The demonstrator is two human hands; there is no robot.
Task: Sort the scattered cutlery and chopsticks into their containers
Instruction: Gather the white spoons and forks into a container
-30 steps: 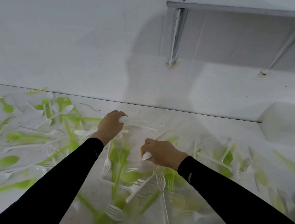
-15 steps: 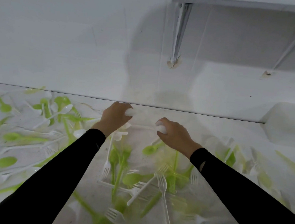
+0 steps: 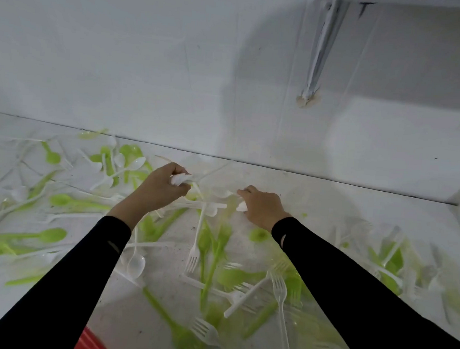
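Moved: right hand point(image 3: 262, 207) forward, near left hand point(image 3: 161, 189).
Left grip: closed round spoons point(image 3: 180, 180).
Right grip: holding spoon point(image 3: 242, 207).

Glossy white and lime-green plastic forks point(image 3: 193, 254) and spoons point(image 3: 59, 200) litter a matt, speckled white bench point(image 3: 358, 206), below a smooth painted wall point(image 3: 122, 55) and matt black cloth sleeves point(image 3: 63, 285).

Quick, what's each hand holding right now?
Left hand: grips white plastic spoons, bowls sticking out.
Right hand: fingers curled round a lone white plastic spoon.
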